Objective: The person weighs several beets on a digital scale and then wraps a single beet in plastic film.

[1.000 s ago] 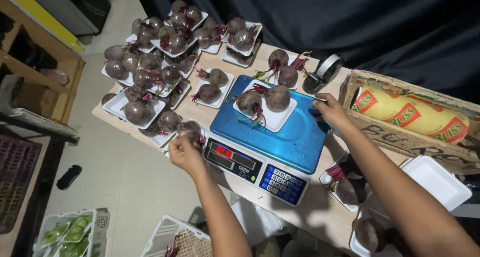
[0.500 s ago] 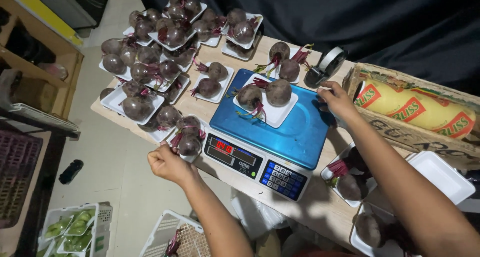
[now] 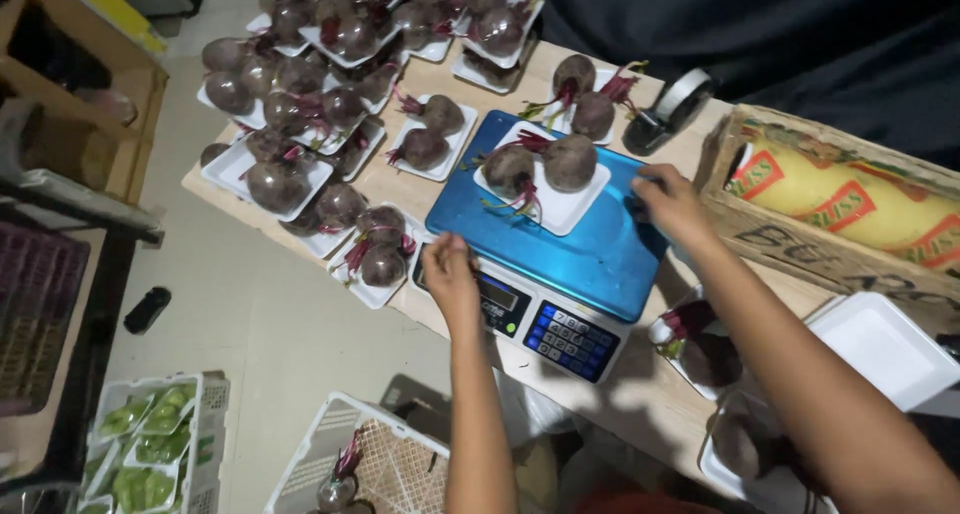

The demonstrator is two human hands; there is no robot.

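A blue-topped electronic scale [image 3: 600,259] stands on a wooden table. On it sits a white foam tray [image 3: 578,210] with two dark beets [image 3: 570,162]. My left hand [image 3: 450,272] rests on the scale's front left corner by the display, holding nothing. A tray of wrapped beets [image 3: 380,256] lies just to its left. My right hand [image 3: 668,200] sits on the platform's right edge, fingers curled over it.
Many foam trays of wrapped beets [image 3: 300,74] are stacked at the table's far left. A tape dispenser [image 3: 665,109] and a wooden crate [image 3: 800,249] holding a yellow roll stand at right, near an empty foam tray [image 3: 885,344]. White plastic crates [image 3: 370,464] sit on the floor.
My left hand has moved right, from beside the tray of beets at the table's edge onto the scale's front left corner. My right hand has stayed at the platform's right edge.
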